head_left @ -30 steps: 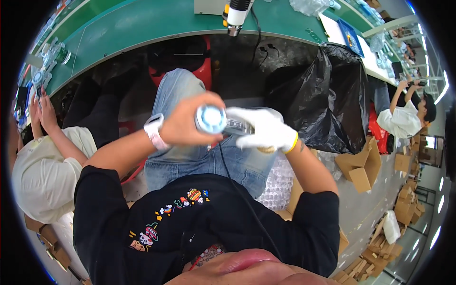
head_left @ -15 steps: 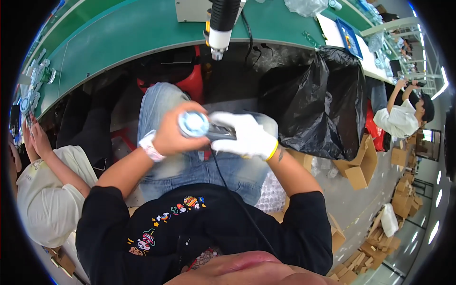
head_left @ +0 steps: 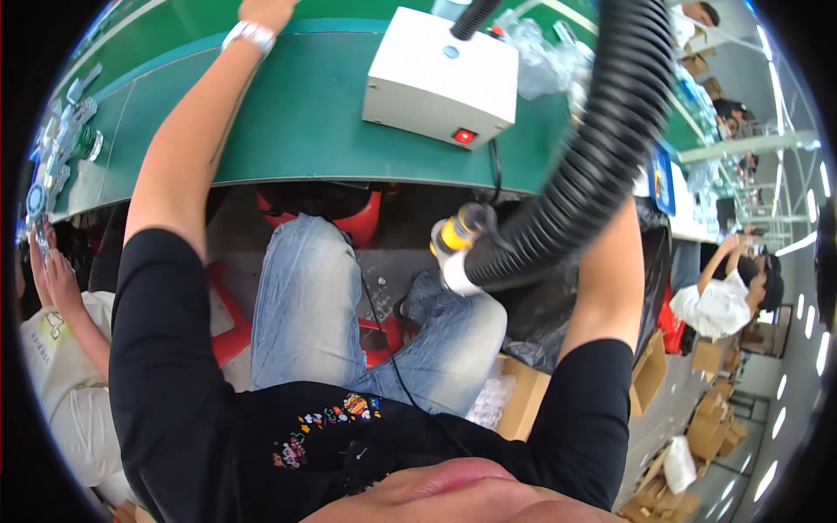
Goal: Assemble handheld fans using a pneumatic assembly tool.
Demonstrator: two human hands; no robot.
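My left arm reaches far over the green bench, and my left hand (head_left: 267,11) is cut off by the top edge. Its fingers lie out of the picture, so what it holds, if anything, does not show. My right forearm (head_left: 613,275) stretches forward at the right, and the hand at its end is hidden behind a thick black ribbed hose (head_left: 602,166). The hose hangs in front of me, its white and yellow nozzle (head_left: 458,248) above my right knee. On the bench stands a white box (head_left: 436,74) with a lit red switch and a ribbed tube rising from its top.
The green bench (head_left: 288,96) spans the far side. Clear plastic bags (head_left: 534,61) lie beyond the white box. Below the bench are a red stool (head_left: 323,213) and a black plastic bag (head_left: 545,305). Co-workers sit left and right; cardboard boxes (head_left: 526,392) stand at the right.
My hands have parted from above my lap and reached out over the bench. The round light-blue piece between them is out of sight. In the picture, the hose now hangs lower and farther right.
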